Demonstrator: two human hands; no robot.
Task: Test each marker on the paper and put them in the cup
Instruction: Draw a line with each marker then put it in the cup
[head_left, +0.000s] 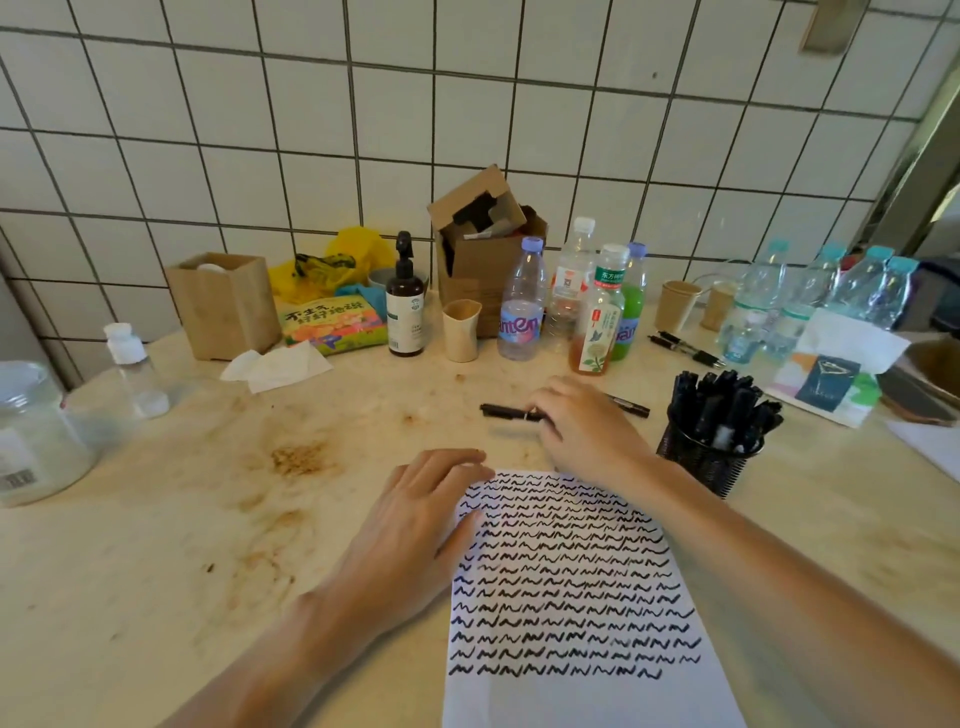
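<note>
A white paper (576, 696) covered with rows of black squiggles lies in front of me. My left hand (415, 525) rests flat on its upper left corner, fingers straight. Beyond the paper, my right hand (582, 426) lies over a black marker (506, 411) on the counter, fingers curled onto it. A second black marker (631, 404) pokes out to the right of that hand. A black mesh cup (696, 457) holding several black markers stands to the right of the paper.
Bottles (522, 301) and a cardboard box (483, 249) line the tiled wall, with a beige cup (460, 330) and a brown spray bottle (405, 306). A glass jar (31, 431) sits far left. Pens (685, 349) and water bottles (810, 296) are at right.
</note>
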